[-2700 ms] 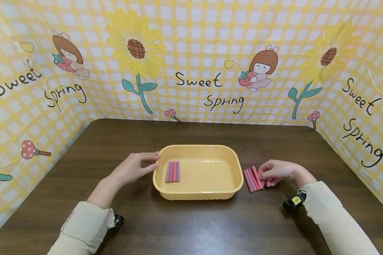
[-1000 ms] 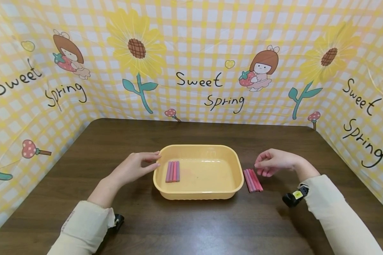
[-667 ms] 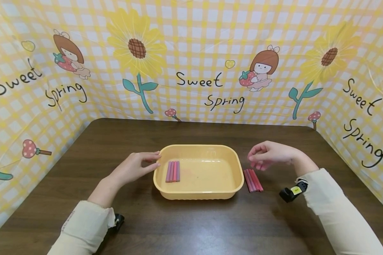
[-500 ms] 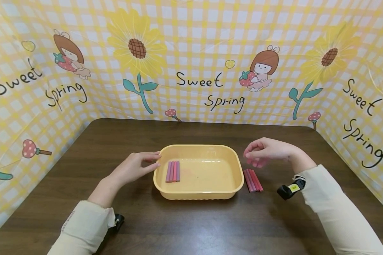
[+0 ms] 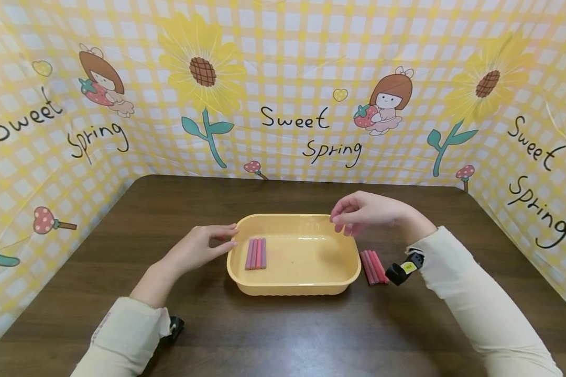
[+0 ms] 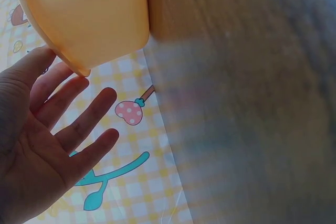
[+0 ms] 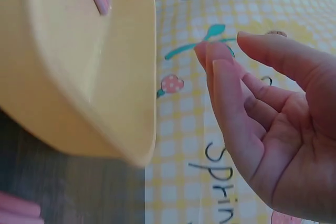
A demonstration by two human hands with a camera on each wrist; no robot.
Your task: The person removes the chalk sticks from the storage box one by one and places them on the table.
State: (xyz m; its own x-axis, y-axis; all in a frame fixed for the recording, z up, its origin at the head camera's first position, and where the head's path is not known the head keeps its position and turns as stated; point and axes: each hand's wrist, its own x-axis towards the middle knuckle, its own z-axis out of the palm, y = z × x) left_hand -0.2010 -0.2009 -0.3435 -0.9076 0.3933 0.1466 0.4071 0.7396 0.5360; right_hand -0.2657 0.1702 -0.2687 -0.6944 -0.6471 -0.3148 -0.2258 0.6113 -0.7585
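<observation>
A yellow plastic tray (image 5: 292,289) with rounded corners stands mid-table. Inside it, at the left, lies a neat row of several pink and purple chalk-like sticks (image 5: 256,255). Just outside its right end, more pink and purple sticks (image 5: 373,267) lie side by side on the table. My left hand (image 5: 199,246) touches the tray's left rim; in the left wrist view its thumb and forefinger meet the rim (image 6: 79,69) and the other fingers spread loosely. My right hand (image 5: 370,210) hangs over the tray's back right corner, fingers loosely bent, holding nothing in the right wrist view (image 7: 268,129).
The dark wooden table (image 5: 283,335) carries the tray. A yellow checked cloth (image 5: 283,63) printed with sunflowers and figures rises behind it and on both sides. Each wrist wears a black camera, such as the right wrist camera (image 5: 404,268).
My right hand let go of a pink stick in the right row, then rose and moved left to above the tray's back right corner. The left hand stayed at the rim.
</observation>
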